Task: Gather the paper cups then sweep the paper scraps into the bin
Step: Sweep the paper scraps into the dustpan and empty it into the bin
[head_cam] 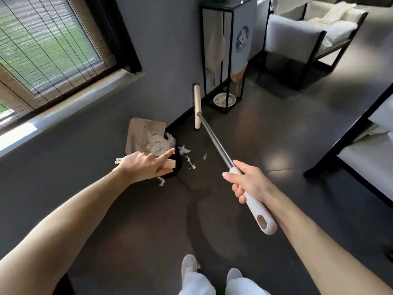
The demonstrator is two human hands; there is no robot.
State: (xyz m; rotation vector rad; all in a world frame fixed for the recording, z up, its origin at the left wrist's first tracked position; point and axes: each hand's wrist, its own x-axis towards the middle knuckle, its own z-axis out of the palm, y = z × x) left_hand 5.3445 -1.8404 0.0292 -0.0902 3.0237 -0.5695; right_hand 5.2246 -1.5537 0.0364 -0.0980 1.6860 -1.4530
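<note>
Several paper scraps (187,159) lie on the floor (148,220) just right of the black bin (178,167); more fill the beige dustpan (144,128) tipped over it, which the left hand (142,167) holds by its handle, forefinger straight. The right hand (248,184) is wrapped round the broom (214,139), whose shaft runs from near right to far left. The blue emblem (242,41) on the far stand is too blurred to read.
</note>
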